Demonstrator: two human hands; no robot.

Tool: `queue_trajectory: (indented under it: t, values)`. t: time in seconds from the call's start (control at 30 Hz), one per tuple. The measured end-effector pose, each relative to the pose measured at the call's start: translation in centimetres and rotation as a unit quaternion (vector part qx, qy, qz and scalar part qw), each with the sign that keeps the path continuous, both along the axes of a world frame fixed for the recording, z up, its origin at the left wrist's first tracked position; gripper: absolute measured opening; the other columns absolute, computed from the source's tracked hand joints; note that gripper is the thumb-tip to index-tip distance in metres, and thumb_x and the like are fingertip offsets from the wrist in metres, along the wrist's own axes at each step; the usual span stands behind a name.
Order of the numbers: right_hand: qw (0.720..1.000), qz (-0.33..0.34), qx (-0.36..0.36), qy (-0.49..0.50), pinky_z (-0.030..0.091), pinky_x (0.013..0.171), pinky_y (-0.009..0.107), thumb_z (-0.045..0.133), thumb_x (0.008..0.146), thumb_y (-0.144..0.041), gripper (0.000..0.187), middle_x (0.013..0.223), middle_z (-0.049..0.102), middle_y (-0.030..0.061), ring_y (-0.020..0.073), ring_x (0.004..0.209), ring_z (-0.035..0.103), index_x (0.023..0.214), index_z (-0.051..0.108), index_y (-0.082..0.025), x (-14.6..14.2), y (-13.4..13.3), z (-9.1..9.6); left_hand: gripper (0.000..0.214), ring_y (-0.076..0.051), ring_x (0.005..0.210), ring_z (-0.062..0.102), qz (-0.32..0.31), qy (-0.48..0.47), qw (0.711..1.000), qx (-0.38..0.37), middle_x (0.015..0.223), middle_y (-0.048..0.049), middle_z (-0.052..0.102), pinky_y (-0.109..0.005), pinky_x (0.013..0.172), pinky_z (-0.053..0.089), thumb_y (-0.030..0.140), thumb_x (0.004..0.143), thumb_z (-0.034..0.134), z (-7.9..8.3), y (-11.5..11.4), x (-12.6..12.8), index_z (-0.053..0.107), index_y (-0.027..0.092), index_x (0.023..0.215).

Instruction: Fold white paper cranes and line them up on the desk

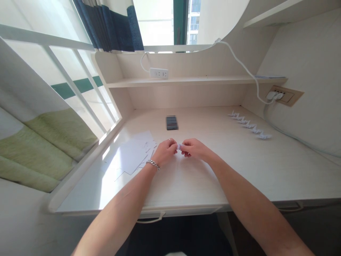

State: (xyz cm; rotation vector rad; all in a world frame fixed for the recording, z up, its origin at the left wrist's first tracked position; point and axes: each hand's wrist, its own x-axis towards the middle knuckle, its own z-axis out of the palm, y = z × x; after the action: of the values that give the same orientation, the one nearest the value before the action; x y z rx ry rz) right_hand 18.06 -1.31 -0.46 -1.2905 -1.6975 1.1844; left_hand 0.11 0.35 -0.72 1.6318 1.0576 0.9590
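Note:
Between my two hands is a small folded piece of white paper (179, 146), held just above the desk. My left hand (165, 150), with a ring and a chain bracelet, pinches its left side. The fingers of my right hand (194, 147) are closed on its right side. Most of the paper is covered by fingertips, so its folded shape cannot be made out. Loose sheets of white paper (130, 153) lie spread to the left of my left hand. A row of several small folded paper cranes (249, 126) stands at the right rear of the desk.
A dark flat object, blurred out (172, 122), lies beyond my hands on the desk (213, 177). A white power strip (159, 73) rests on the shelf (197, 81). A white cable (245, 67) runs to the wall socket (287, 96). Bed rails and a curtain border the left.

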Motion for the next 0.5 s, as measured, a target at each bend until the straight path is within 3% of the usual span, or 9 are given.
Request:
queue_trajectory:
  t: [0.2, 0.5]
  values:
    - [0.999, 0.019, -0.014, 0.035, 0.047, 0.055, 0.023, 0.060, 0.082, -0.035, 0.022, 0.068, 0.066, 0.0032, 0.0123, 0.060, 0.060, 0.068, 0.058, -0.018, 0.0, 0.2, -0.3, 0.022, -0.016, 0.054, 0.055, -0.019, 0.054, 0.998, 0.000, 0.054, -0.0005, 0.060, -0.028, 0.055, 0.038, 0.030, 0.074, 0.062, 0.3, -0.3, -0.2, 0.058, 0.020, 0.055]
    - [0.989, 0.042, -0.086, 0.113, 0.049, 0.059, 0.025, 0.062, 0.081, -0.037, 0.024, 0.068, 0.065, 0.0036, 0.0137, 0.063, 0.061, 0.068, 0.060, -0.017, 0.1, -0.7, 1.2, 0.024, -0.013, 0.053, 0.054, -0.055, -0.021, 0.993, -0.106, 0.058, -0.0016, 0.057, -0.027, 0.053, 0.041, 0.037, 0.077, 0.062, 0.8, -0.6, 0.2, 0.057, 0.017, 0.063]
